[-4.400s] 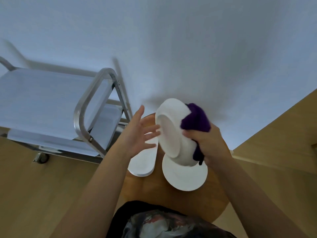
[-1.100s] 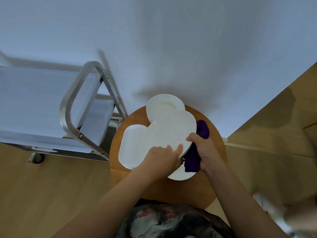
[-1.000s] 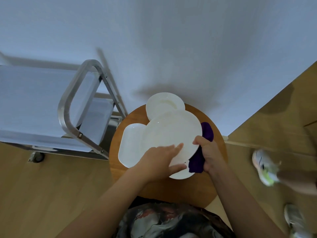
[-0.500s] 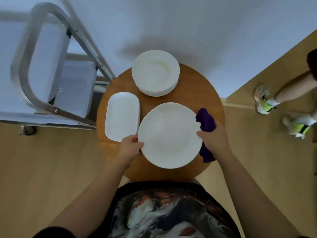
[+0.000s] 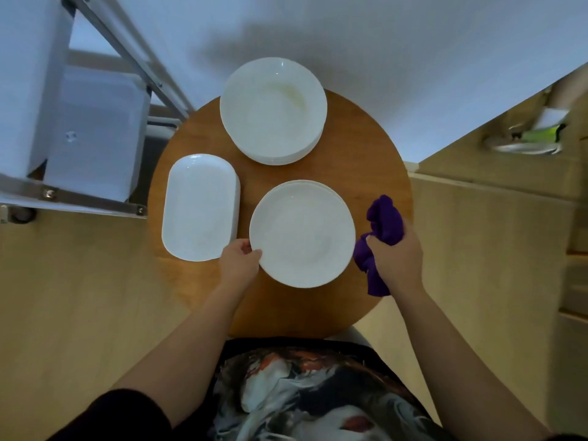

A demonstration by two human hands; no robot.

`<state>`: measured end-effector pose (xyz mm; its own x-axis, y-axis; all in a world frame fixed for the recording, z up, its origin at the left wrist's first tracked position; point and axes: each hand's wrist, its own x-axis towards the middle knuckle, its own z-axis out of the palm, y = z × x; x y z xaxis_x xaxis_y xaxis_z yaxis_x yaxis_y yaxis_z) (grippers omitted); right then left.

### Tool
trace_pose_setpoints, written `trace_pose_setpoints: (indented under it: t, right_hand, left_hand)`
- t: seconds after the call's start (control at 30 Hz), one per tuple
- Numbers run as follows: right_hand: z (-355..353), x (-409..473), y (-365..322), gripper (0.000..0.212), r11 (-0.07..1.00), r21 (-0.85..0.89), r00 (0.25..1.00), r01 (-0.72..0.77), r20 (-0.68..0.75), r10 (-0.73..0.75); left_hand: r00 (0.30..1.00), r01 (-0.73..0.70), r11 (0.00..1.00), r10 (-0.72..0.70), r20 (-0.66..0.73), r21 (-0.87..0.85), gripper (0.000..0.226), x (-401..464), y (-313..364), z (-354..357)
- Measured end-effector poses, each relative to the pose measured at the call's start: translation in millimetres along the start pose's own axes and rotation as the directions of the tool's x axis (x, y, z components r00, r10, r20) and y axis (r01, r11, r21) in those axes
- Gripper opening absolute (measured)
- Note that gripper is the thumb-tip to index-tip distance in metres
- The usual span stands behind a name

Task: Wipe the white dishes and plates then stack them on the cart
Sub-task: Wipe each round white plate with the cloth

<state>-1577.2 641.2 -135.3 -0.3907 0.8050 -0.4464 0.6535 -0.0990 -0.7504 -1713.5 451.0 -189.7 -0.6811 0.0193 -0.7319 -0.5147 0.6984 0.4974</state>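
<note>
left hand (image 5: 239, 261): fingers curled on the left edge of the near round plate stack (image 5: 302, 233) | right hand (image 5: 397, 259): squeezes the purple cloth (image 5: 381, 230), just right of that stack | far plate stack (image 5: 273, 109) and long dish (image 5: 200, 206): on the round wood table (image 5: 366, 160) | cart (image 5: 79, 122): far left, no plates seen on it

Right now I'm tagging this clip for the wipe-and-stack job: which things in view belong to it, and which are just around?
Part of the job:
near round plates, left hand gripping the rim
far plate stack
oblong dishes
purple cloth, in the right hand
cart

Just around:
round wooden table
a passer-by's shoe
</note>
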Motion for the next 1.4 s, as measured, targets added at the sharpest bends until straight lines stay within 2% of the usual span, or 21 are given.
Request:
trace_pose_setpoints:
  t: [0.13, 0.2, 0.3, 0.4, 0.6, 0.67, 0.77, 0.83, 0.9, 0.97, 1.07, 1.23, 1.33, 1.4]
  right_hand:
    - [3, 7, -1, 0.045, 1.000, -0.015, 0.999, 0.001, 0.036, 0.000]
    - [5, 10, -2, 0.047, 1.000, -0.029, 0.998, 0.009, 0.057, -0.007]
    - [7, 15, -4, 0.048, 0.999, -0.046, 0.996, 0.010, 0.084, -0.006]
    - [7, 20, -4, 0.048, 0.999, -0.053, 0.994, -0.001, 0.106, 0.007]
    - [10, 27, -5, 0.048, 0.999, -0.029, 0.992, -0.027, 0.123, 0.031]
    - [11, 28, -6, 0.047, 0.999, -0.017, 0.991, -0.036, 0.131, 0.038]
    - [14, 30, -14, 0.048, 0.998, 0.013, 0.989, -0.061, 0.135, 0.059]
    - [17, 32, -21, 0.048, 0.995, 0.057, 0.986, -0.086, 0.146, 0.077]
    - [22, 34, -29, 0.048, 0.985, 0.123, 0.980, -0.119, 0.171, 0.097]
    - [28, 37, -40, 0.049, 0.975, 0.174, 0.974, -0.138, 0.205, 0.102]
    - [36, 39, -55, 0.050, 0.973, 0.190, 0.964, -0.131, 0.255, 0.080]
    - [48, 40, -75, 0.049, 0.982, 0.172, 0.957, -0.080, 0.288, 0.027]
    - [51, 40, -83, 0.047, 0.981, 0.184, 0.957, -0.056, 0.290, 0.000]
    - [52, 39, -86, 0.044, 0.980, 0.194, 0.961, -0.038, 0.276, -0.017]
  left_hand:
    - [0.991, -0.084, 0.989, 0.095, -0.092, 0.121, 0.009, 5, 2, 9]
    - [0.982, -0.110, 0.977, 0.135, -0.129, 0.183, 0.022, 9, 5, 12]
    - [0.983, -0.097, 0.968, 0.129, -0.128, 0.230, 0.014, 18, 13, 15]
    - [0.991, -0.053, 0.943, 0.091, -0.100, 0.328, 0.021, 23, 19, 19]
    - [0.997, 0.010, 0.798, 0.035, -0.064, 0.603, 0.027, 25, 37, 16]
    - [0.991, -0.055, 0.763, 0.121, -0.058, 0.643, 0.026, 32, 52, 9]
    - [0.963, -0.221, 0.831, 0.270, -0.022, 0.510, 0.031, 54, 90, 1]
    - [0.976, -0.190, 0.947, 0.211, -0.056, 0.258, 0.034, 72, 122, -1]
    - [0.995, -0.060, 0.997, 0.056, -0.079, -0.052, 0.034, 89, 147, 0]
    - [0.996, 0.062, 0.978, -0.073, -0.048, -0.197, 0.036, 100, 157, -1]
    - [0.991, 0.127, 0.963, -0.135, -0.020, -0.236, 0.032, 107, 155, -2]
    - [0.999, 0.014, 0.959, -0.026, -0.038, -0.283, 0.018, 108, 152, -5]
    - [1.000, -0.008, 0.885, 0.004, -0.009, -0.465, 0.005, 100, 153, -11]
    - [0.999, -0.033, 0.828, 0.040, 0.001, -0.560, 0.009, 92, 153, -15]
